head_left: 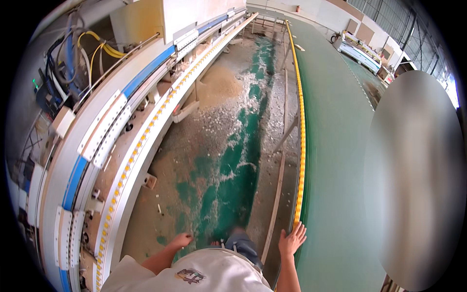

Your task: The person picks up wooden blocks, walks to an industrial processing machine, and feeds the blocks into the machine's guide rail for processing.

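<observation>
My right hand (292, 239) rests flat, fingers spread, on the near end of a long rail of yellow rollers (300, 160) that runs away from me on the right. My left hand (182, 240) hangs free at my side with loosely curled fingers, holding nothing, close to the base of the long white and blue machine (121, 146) on the left. I stand on a green floor (238, 160) between the two, covered in sawdust and wood chips.
A second yellow roller strip (160, 114) lines the left machine. Cables and yellow hoses (95, 46) sit at its upper left. A sawdust pile (219, 85) lies ahead. A blurred figure (413, 180) stands at right. A wooden strip (276, 204) leans by the rail.
</observation>
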Demonstrator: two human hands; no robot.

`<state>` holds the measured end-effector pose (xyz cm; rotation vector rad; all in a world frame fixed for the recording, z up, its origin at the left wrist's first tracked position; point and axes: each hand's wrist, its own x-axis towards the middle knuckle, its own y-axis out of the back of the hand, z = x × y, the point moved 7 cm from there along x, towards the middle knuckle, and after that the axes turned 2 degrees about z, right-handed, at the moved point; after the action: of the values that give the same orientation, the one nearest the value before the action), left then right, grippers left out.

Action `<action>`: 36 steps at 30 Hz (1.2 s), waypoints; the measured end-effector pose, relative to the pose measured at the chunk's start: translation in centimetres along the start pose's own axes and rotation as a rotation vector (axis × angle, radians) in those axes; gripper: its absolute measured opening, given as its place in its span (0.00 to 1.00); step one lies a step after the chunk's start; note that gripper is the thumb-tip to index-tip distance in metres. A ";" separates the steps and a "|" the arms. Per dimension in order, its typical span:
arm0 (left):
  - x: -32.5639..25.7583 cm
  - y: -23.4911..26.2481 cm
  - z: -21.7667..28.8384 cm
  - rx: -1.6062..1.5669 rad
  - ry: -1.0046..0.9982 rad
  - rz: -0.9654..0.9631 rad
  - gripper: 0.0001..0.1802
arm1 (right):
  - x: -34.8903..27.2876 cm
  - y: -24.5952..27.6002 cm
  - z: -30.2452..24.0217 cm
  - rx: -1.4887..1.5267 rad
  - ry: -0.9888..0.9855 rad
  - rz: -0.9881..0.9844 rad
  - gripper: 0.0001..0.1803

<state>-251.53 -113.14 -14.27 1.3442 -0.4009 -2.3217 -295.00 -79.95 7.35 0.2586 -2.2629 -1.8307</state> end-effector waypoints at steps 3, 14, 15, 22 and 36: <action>10.0 7.3 11.1 -0.157 -0.059 0.099 0.25 | 10.1 -1.9 -5.2 -0.018 0.069 -0.006 0.55; 32.0 21.4 34.3 -0.423 0.127 0.016 0.22 | 57.6 -7.2 -26.4 -0.036 0.296 -0.024 0.54; 34.4 21.7 34.0 -0.453 0.198 0.048 0.23 | 62.2 -8.2 -28.6 -0.036 0.343 -0.015 0.54; 52.7 26.5 44.3 0.061 0.221 0.222 0.18 | 90.0 -12.3 -40.7 0.025 0.599 0.056 0.53; 101.5 60.1 100.8 -0.307 -0.153 0.261 0.13 | 127.0 -16.9 -56.8 0.340 0.542 -0.001 0.47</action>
<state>-371.08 -212.04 -14.05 0.9151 -0.2364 -2.1665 -401.20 -171.40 9.69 0.7140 -2.1445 -1.1686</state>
